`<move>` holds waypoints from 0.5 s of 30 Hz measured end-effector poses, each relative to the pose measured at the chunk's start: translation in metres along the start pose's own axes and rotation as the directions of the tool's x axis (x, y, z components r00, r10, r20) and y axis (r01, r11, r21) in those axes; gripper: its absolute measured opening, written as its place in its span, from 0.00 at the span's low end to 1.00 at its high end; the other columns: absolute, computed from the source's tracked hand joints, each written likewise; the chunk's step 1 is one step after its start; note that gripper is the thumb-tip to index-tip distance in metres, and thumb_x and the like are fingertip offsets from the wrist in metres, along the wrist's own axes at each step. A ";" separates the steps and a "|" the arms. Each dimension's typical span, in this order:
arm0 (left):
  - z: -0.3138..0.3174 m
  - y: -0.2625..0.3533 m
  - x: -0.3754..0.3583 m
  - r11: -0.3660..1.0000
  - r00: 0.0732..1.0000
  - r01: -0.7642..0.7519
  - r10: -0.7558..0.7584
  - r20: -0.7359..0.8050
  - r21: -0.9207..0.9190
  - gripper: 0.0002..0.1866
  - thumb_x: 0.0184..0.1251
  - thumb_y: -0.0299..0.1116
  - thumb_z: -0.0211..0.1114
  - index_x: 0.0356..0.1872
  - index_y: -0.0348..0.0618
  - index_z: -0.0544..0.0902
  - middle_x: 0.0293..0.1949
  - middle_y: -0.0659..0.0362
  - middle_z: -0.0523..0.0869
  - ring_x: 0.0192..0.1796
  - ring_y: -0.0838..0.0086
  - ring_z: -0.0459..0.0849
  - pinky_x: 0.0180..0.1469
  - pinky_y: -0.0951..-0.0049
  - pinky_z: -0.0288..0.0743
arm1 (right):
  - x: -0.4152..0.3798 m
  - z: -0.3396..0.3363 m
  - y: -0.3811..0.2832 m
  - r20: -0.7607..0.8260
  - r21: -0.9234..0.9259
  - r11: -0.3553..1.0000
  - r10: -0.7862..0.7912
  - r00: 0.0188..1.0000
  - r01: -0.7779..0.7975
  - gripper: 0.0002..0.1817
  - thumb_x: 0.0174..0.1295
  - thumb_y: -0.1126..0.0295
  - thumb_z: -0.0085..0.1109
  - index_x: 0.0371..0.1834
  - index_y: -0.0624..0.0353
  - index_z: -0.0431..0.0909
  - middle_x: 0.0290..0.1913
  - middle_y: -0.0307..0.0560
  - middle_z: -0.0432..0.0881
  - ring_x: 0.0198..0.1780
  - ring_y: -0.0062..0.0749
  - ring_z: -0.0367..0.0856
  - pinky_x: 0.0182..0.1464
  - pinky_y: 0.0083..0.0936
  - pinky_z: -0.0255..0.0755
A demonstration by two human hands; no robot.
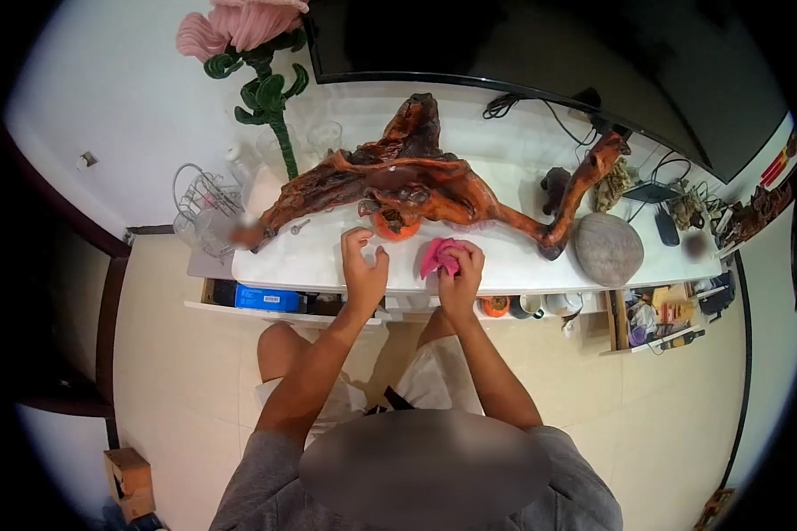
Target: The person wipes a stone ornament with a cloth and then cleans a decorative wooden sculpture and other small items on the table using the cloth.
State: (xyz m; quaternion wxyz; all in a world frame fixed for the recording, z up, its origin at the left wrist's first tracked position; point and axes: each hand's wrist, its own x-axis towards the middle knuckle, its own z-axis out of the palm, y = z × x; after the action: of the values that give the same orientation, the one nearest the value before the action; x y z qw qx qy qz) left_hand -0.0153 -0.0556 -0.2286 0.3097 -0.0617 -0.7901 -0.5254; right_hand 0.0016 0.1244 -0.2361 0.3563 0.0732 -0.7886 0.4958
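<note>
My right hand (463,273) grips a crumpled pink cloth (440,254) above the front of the white cabinet top (310,257). To its left, my left hand (363,273) is held up with fingers bent and the thumb apart, and I see nothing in it. Just beyond both hands lies a large, glossy reddish-brown driftwood carving (398,181) with branching arms. An orange round object (396,228) shows partly beneath the wood, between my hands. A small metallic item (299,227) rests left of my left hand.
A large television (540,62) stands behind the carving. Pink craft flowers (248,26) and a wire rack with glasses (205,199) are at left, a round grey stone (609,250) at right. Open drawers hold a blue box (267,298) and clutter (660,317).
</note>
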 end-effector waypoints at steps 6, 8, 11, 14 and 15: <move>0.040 -0.022 0.025 0.974 0.991 -0.091 0.068 0.117 0.208 0.34 0.49 0.30 0.79 0.58 0.35 0.74 0.56 0.46 0.76 0.60 0.48 0.74 0.62 0.53 0.70 | -0.006 0.004 0.015 -0.016 0.098 0.989 0.110 0.994 -0.107 0.18 0.46 0.88 0.58 0.42 0.61 0.81 0.52 0.54 0.76 0.58 0.49 0.73 0.63 0.37 0.68; 0.051 -0.035 0.027 0.973 0.989 -0.106 0.083 0.119 0.204 0.36 0.46 0.33 0.82 0.58 0.36 0.75 0.55 0.47 0.78 0.60 0.48 0.75 0.62 0.52 0.70 | -0.007 0.003 0.016 -0.006 0.090 0.991 0.102 0.995 -0.101 0.18 0.47 0.88 0.57 0.42 0.61 0.81 0.52 0.54 0.76 0.58 0.49 0.73 0.63 0.37 0.68; 0.048 -0.030 0.033 0.971 0.988 -0.034 -0.003 0.157 0.237 0.41 0.41 0.37 0.84 0.60 0.38 0.75 0.54 0.48 0.80 0.60 0.50 0.76 0.61 0.52 0.70 | -0.005 0.001 0.018 0.019 0.106 0.991 0.082 0.996 -0.084 0.17 0.49 0.87 0.56 0.42 0.61 0.82 0.52 0.54 0.76 0.58 0.49 0.74 0.62 0.37 0.69; 0.020 -0.009 0.030 0.956 0.968 0.020 -0.092 0.235 0.292 0.46 0.38 0.40 0.85 0.63 0.41 0.74 0.56 0.49 0.81 0.61 0.53 0.77 0.62 0.53 0.68 | -0.007 -0.001 0.027 0.061 0.176 0.969 0.163 0.985 -0.171 0.17 0.51 0.87 0.54 0.43 0.62 0.81 0.53 0.55 0.76 0.58 0.48 0.74 0.63 0.37 0.69; 0.009 -0.006 0.027 0.950 0.959 0.025 -0.112 0.262 0.313 0.48 0.37 0.41 0.86 0.64 0.43 0.73 0.57 0.49 0.81 0.62 0.54 0.78 0.62 0.53 0.67 | -0.007 0.001 0.029 0.079 0.208 0.954 0.205 0.976 -0.217 0.17 0.51 0.87 0.53 0.44 0.62 0.81 0.53 0.55 0.76 0.58 0.48 0.74 0.63 0.37 0.69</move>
State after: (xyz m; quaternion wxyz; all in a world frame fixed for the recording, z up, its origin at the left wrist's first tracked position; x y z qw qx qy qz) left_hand -0.0427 -0.0566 -0.2206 0.1834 -0.0579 -0.8990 -0.3934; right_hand -0.0071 0.1365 -0.2621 0.2686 0.0409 -0.7434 0.6112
